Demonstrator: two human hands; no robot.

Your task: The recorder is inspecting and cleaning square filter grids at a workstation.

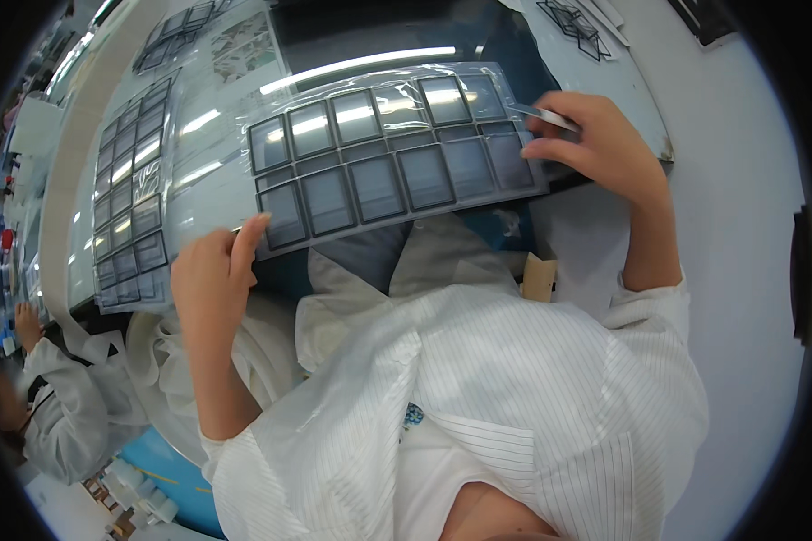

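A clear plastic tray (pixel 383 144) spans the space in front of me, tilted, with two rows of rectangular pockets. Dark-framed rectangular panels (pixel 427 176) sit in many of them. My left hand (pixel 212 279) grips the tray's near left corner, thumb on the rim and fingers curled below. A slim pale tool (pixel 555 119) with a narrow tip is pinched in my right hand (pixel 609 149), beside the tray's right end. The tool's tip points left over the tray's edge; its exact kind is unclear. My right thumb is by the tray's right edge.
Another tray of dark-framed panels (pixel 133 194) lies on the table to the left. Loose black frames (pixel 573 27) lie at the far right, more frames (pixel 176 36) at the far left. A dark glossy surface (pixel 379 32) is behind my tray. Another person's sleeve (pixel 77 401) shows at lower left.
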